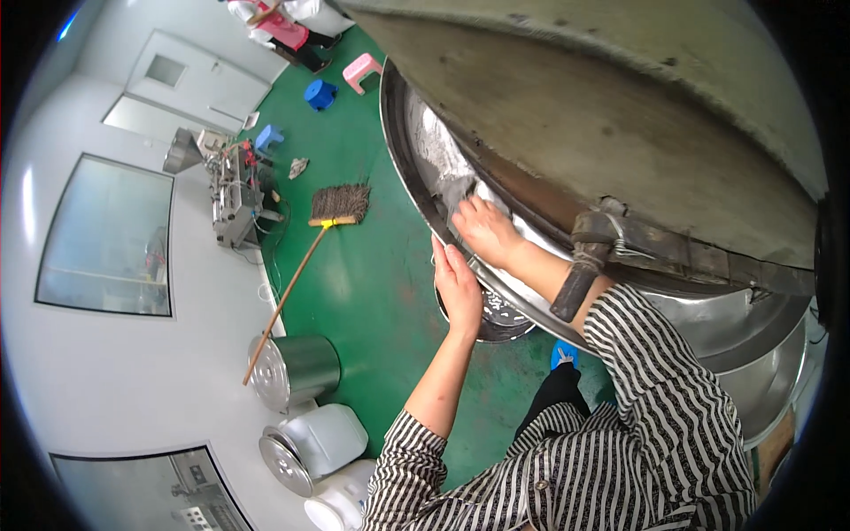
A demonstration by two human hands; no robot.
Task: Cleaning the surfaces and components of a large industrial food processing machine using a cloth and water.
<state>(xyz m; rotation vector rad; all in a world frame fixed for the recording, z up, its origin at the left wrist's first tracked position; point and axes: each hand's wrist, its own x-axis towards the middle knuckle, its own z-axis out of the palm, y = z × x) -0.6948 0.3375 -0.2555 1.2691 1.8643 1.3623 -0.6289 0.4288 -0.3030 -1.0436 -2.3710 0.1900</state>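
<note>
In the head view, a smooth green floor [381,274] spreads left of the round metal pan [413,157], with a bristly broom [339,203] and, beyond it, a white wall [97,354]. Inside the shiny, curved pan, pale residue [436,146] lies beside a rough grey wad [456,188]. At the pan's rim the left hand [458,290] rests, fingers nearly straight; the right hand [485,230], inside, bends its fingers at the wad, whether pinching I cannot tell.
</note>
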